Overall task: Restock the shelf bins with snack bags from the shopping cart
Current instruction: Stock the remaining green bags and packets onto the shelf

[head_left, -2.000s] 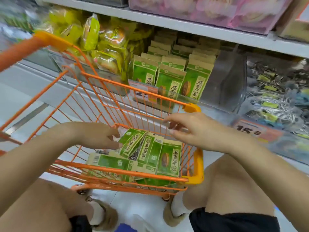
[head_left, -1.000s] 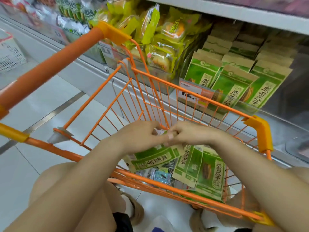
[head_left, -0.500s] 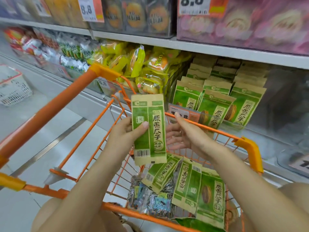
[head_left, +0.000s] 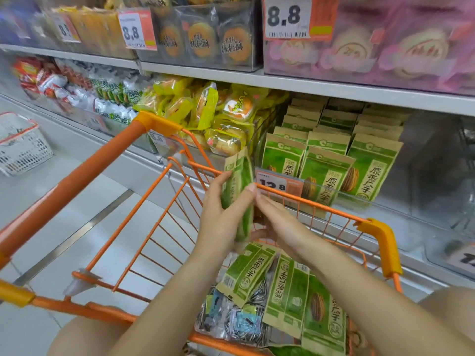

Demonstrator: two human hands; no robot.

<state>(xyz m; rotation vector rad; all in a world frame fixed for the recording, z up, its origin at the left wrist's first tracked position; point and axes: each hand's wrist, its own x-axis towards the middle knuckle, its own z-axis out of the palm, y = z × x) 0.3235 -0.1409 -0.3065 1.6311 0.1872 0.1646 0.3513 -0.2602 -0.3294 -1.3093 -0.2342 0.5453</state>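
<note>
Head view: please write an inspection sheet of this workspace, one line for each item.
Surface: orange cart in front of the shelf; grey tiled floor beneath.
Job's things: one green bag held up above the cart; more green bags lie in the cart; shelf bin holds upright matching green bags.
Clutter: silver packets in the cart bottom.
Grippers: left hand grips the held bag; right hand touches it, fingers fairly straight.
Cables: nothing seen.
Surroundings: yellow snack bags, price tags, white basket on the floor.
</note>
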